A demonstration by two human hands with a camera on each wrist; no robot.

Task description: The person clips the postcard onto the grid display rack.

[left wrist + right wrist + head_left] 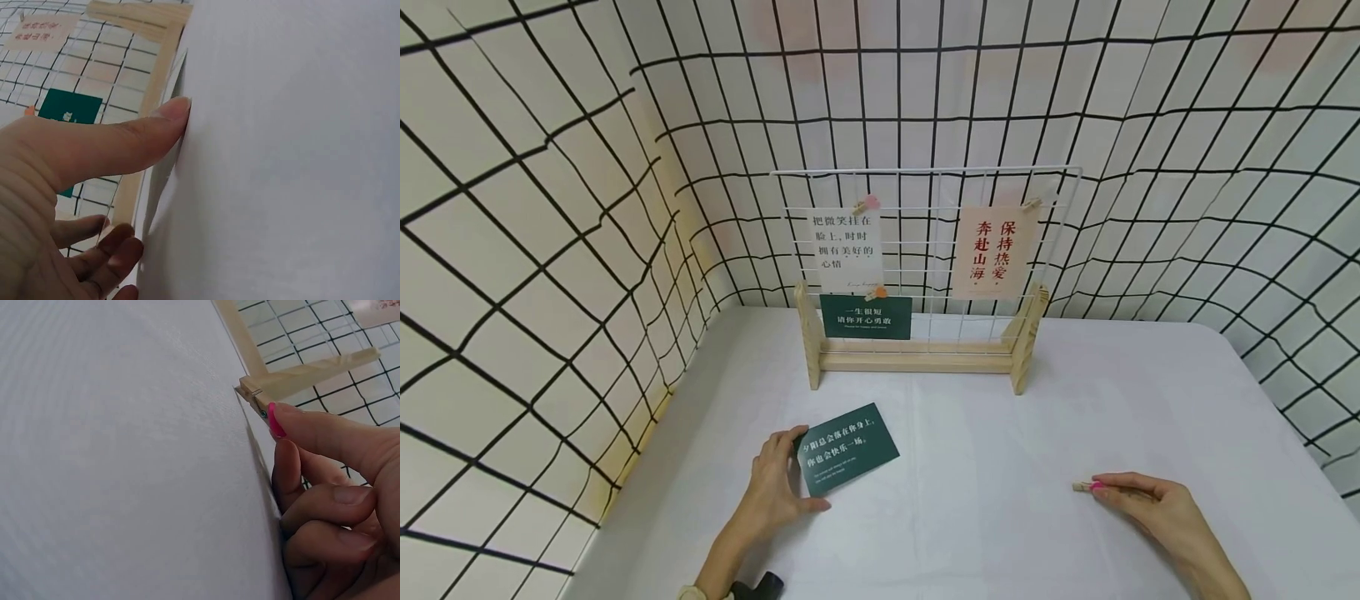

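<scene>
My left hand point(772, 483) grips a dark green postcard point(852, 454) with white writing, thumb at its lower edge and fingers at its upper left corner. The card lies on or just over the white tabletop; I cannot tell which. In the left wrist view the thumb point(144, 134) presses a thin edge close to the cloth. Off to the right, my right hand point(1161, 508) pinches a small wooden clothespin point(253, 394) with a pink decoration point(275, 420) between thumb and forefinger. Its jaws point left, away from the fingers.
A white wire grid rack point(928, 250) on a wooden base point(917, 362) stands at the back. Clothespins hold a white card point(850, 271), a pink card point(992, 283) and a green card point(867, 330) on it. Black-lined curtains point(880, 83) surround the white table point(985, 467).
</scene>
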